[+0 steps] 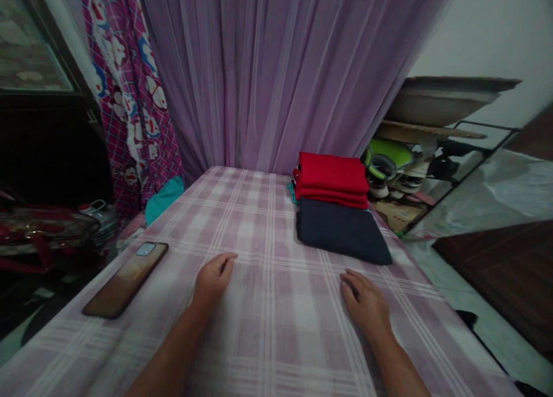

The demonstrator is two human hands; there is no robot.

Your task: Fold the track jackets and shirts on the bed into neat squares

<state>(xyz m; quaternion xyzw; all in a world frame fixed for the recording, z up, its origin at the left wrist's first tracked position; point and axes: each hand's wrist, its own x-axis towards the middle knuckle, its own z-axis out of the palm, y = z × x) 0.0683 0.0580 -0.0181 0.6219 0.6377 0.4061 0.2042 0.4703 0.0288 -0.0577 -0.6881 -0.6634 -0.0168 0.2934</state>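
My left hand (215, 275) rests on the checked cloth (259, 322), its fingers curled closed with nothing visible in them. To its left lies a smartphone (127, 279), back up, apart from the hand. My right hand (366, 302) rests on the cloth at the right, fingers loosely bent and thumb a little apart, holding nothing. Beyond it lies a folded dark navy garment (343, 230), which the hand does not touch. Behind that sits a stack of folded red cloth (332, 178), with a bit of teal fabric (294, 192) showing at its left edge.
Purple curtains (268, 74) hang behind the far edge, with a patterned magenta curtain (129, 97) at left. A teal cloth (165, 200) lies by the left edge. At right stands a rack (453, 135) with shoes and a green item (391, 155). A bag (43, 230) is at far left.
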